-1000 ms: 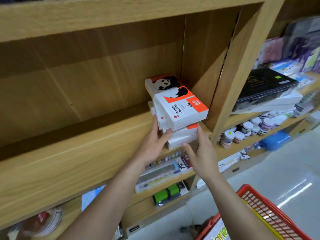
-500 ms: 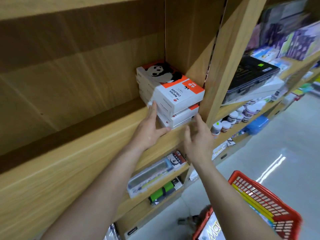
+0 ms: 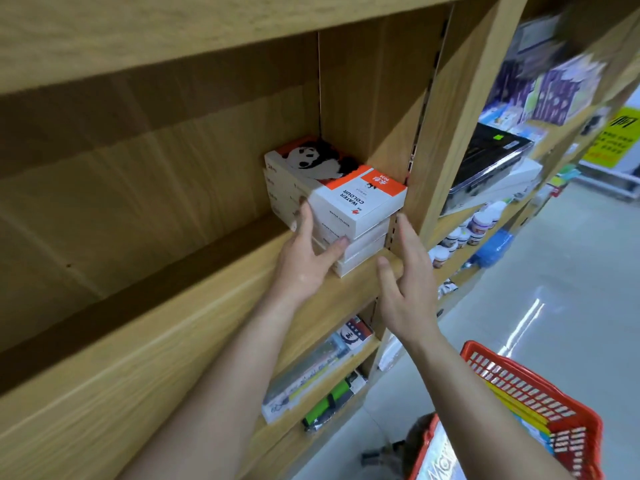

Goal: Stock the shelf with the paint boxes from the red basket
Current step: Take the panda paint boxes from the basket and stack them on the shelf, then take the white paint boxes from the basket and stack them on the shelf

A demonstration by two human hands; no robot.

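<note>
The wooden shelf (image 3: 145,327) is seen running from seven o'clock up toward two o'clock, most of its board bare; its left end is cut off by the frame edge. A stack of paint boxes (image 3: 349,209) is set at the right end of that board, in the corner against the upright panel (image 3: 446,133). Three or four boxes can be made out, but the lower ones are partly covered, so the count cannot be fixed. On the top box a panda print and the words WATER COLOUR are read upside down.

The left hand (image 3: 306,261) is laid on the stack's near left corner at about nine o'clock from the boxes, fingers up the left side and thumb pressed on the front edge of a middle box; a loose grasp on the stack is shown. The right hand (image 3: 405,282) is held flat and spread at about five o'clock from the stack, palm turned toward it, nothing grasped; whether its fingertips touch the boxes or the upright cannot be told.

On the lower shelf, packaged goods (image 3: 318,372) are partly hidden behind the left forearm. At five o'clock the red basket (image 3: 533,393) is cropped by the bottom edge, its contents blurred. Farther right, small jars (image 3: 464,233) and a black case (image 3: 491,157) are smeared by motion.
</note>
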